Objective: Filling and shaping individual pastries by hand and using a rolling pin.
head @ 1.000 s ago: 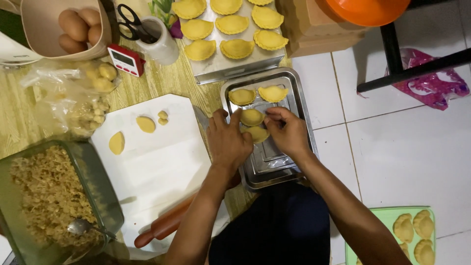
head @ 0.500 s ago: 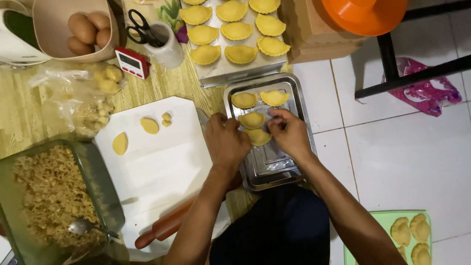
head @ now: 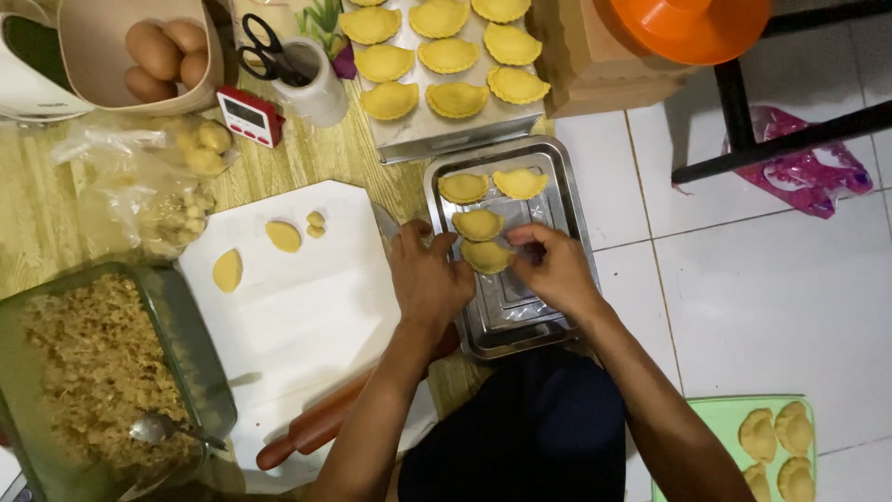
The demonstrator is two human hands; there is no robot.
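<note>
Both hands meet over a steel tray (head: 544, 321) at the table's edge. My left hand (head: 426, 274) and my right hand (head: 555, 270) pinch the two ends of a yellow half-moon pastry (head: 489, 256) that rests on the tray. Three more pastries lie just beyond it: one (head: 478, 224) close by, two others (head: 464, 188) (head: 519, 182) at the tray's far end. A white cutting board (head: 297, 316) to the left carries small dough discs (head: 228, 270) (head: 283, 235).
A second tray (head: 446, 135) full of several pastries sits farther back. A glass dish of crumbly filling (head: 93, 372) with a spoon stands at left, a rolling pin (head: 316, 423) near me. Eggs (head: 163, 56), a scissors cup (head: 307, 74), a timer (head: 249, 115), dough bags (head: 158, 177), a green tray (head: 734, 437).
The hands have stayed on the same pastry, with only small finger shifts along its edge. The view has drifted slightly.
</note>
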